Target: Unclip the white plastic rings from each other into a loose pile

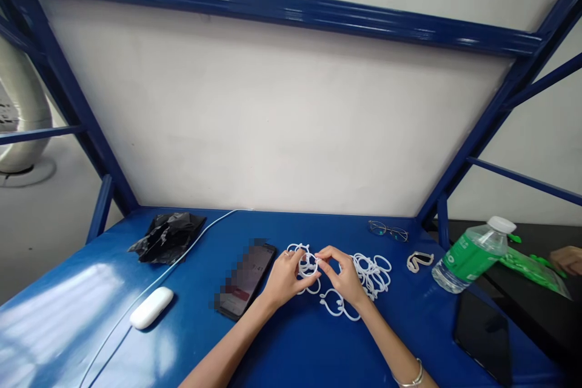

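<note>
Centrally, near tabletop's [309, 351] far edge: white ring [316, 266]; left hand [285, 277] holding, fingers half-curled; right hand [344, 280] pinching, nearly closed. Steady, light grip advised.

Blue metal frame [273, 7] and bench [191, 327] suggest a workshop.

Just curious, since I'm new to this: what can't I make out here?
Head view throughout:
White ring: the parts covered by the left hand and right hand.
Loose rings: their number; they overlap, and the right hand hides some.
Lit phone: its left side, under blocky blur.
Co-worker's hand: the rest, cut off by the right edge.
Green label: its print, too small.
</note>
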The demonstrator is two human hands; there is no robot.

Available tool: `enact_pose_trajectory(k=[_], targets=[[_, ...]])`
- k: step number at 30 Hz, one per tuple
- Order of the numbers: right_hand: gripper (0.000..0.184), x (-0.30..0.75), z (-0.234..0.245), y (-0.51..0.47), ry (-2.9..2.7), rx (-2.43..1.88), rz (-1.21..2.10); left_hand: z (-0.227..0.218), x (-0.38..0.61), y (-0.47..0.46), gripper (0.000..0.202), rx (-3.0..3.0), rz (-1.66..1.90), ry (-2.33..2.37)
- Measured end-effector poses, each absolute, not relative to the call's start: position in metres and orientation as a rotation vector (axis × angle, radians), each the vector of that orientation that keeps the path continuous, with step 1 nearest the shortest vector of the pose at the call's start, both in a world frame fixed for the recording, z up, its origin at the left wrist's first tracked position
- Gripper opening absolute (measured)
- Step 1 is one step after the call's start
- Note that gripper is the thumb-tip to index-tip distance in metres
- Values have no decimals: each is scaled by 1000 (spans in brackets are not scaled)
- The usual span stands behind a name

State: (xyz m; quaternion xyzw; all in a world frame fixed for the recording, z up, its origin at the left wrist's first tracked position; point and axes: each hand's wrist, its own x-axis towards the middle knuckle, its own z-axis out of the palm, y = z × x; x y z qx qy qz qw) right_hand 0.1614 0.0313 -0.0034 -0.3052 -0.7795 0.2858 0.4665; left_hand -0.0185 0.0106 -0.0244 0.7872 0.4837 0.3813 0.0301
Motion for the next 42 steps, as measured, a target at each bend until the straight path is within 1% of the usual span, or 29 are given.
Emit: enact_pose_trajectory(k=[10,25,38,42], targets=[[13,160,-2,30,-1915,-765,658,-25,-18,11,32,2451,1174,1522],[12,158,-4,28,-1893,-790,632,-23,-18,10,33,2442,1177,1513],[18,154,-6,28,-1843,-878,556,-20,-18,9,35,2345,1197,1526],[14,157,-9,31,-1925,-901,492,-21,-19,11,36,2342,1215,1518]])
